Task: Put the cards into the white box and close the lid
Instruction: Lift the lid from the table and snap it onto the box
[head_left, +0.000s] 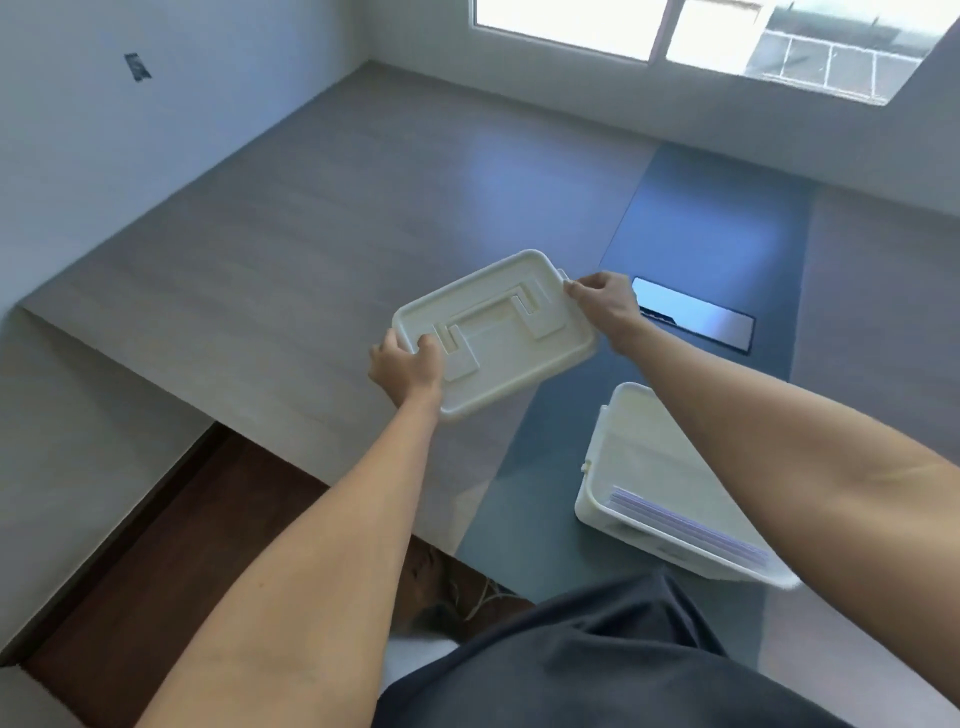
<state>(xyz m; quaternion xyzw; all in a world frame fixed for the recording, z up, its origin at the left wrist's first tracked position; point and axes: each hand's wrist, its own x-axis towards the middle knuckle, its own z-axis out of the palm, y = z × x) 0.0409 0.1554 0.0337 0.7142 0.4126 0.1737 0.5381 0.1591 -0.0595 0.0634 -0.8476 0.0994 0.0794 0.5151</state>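
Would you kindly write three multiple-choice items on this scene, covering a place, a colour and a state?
1. Where are the cards?
A. In the box
B. On the lid
C. On the floor

2. What colour is the lid?
A. Blue
B. White
C. Black

3. What state is the box in?
A. Closed
B. Open
C. Upside down

Answers: 1 A, the cards stand inside the box's near end. 2 B, the lid is off-white. 3 B, the left hand and right hand hold the lid apart from the box.

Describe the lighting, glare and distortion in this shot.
Head view: daylight from the window blows out white; a bluish sheen glares on the table; wide-angle lens bends wall and table edges; the lid and both forearms look sharp enough, slightly soft.
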